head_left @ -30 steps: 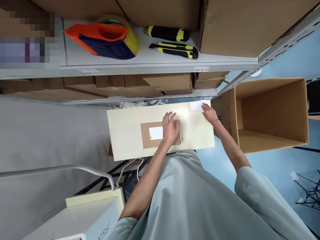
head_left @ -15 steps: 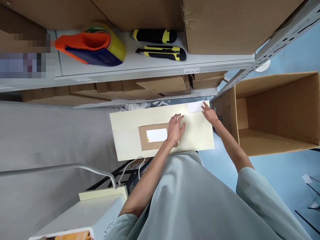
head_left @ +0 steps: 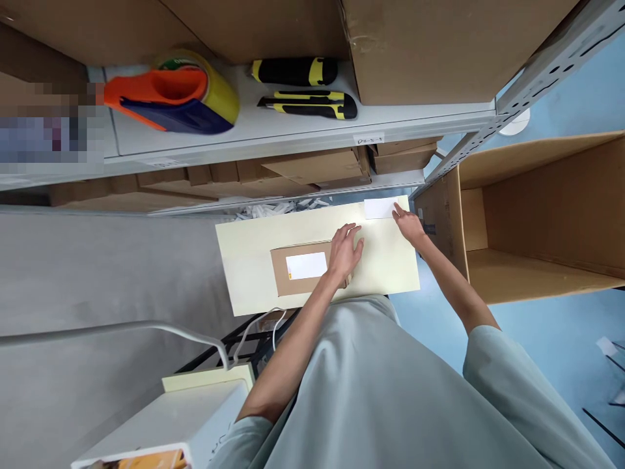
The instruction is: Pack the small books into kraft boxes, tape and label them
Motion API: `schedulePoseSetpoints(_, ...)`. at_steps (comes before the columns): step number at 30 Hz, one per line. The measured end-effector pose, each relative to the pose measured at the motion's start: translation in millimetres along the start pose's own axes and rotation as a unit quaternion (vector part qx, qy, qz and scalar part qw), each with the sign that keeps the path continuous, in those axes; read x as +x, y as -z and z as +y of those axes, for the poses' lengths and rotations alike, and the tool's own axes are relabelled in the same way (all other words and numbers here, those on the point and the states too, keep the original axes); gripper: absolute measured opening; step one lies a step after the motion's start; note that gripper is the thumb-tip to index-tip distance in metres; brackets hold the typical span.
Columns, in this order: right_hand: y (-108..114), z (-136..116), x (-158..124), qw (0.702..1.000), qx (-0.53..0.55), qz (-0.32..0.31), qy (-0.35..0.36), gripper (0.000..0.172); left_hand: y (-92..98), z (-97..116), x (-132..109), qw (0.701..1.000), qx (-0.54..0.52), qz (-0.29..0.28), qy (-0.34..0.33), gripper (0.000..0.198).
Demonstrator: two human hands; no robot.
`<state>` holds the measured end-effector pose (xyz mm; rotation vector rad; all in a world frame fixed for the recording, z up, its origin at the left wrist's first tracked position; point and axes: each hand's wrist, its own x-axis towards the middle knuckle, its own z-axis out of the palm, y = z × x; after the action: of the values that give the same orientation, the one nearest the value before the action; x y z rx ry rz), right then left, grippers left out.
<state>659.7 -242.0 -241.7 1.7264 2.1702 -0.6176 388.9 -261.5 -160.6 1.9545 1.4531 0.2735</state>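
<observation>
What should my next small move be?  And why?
Perhaps lift the white rectangular paper slip by its right edge: your right hand is there, and the slip lies apart from the brown cardboard box partly under your left hand.

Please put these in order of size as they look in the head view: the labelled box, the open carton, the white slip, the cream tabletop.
Open carton
Cream tabletop
Labelled box, partly hidden
White slip

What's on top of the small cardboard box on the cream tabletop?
A white label shows on the small cardboard box. The left hand covers part of its right end, so anything beneath the hand there can't be seen.
</observation>
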Motion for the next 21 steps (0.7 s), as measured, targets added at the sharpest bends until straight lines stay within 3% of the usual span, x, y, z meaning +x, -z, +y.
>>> schedulePoseSetpoints(6,13.9,2.3,-1.3,0.998,-0.040,-0.025,0.037,0.068,-4.3,-0.9,-1.8,1.000,-0.004,-0.012,0.001,0.037)
schedulePoseSetpoints(15,37.2,-3.6,-9.5,0.997,-0.046,-0.051,0.038,0.047,-3.8,2.8,-8.1,1.000,-0.009,-0.017,-0.008,0.036)
schedulePoseSetpoints(18,42.1,-5.6,-15.4,1.000,-0.022,-0.022,-0.002,0.048,-2.0,2.8,-7.1,0.999,-0.030,-0.016,-0.008,0.036)
schedulePoseSetpoints(21,42.6,-15.2,-15.5,0.997,0.045,0.048,-0.037,0.052,-5.3,0.8,5.3,0.995,-0.097,-0.015,0.015,0.038)
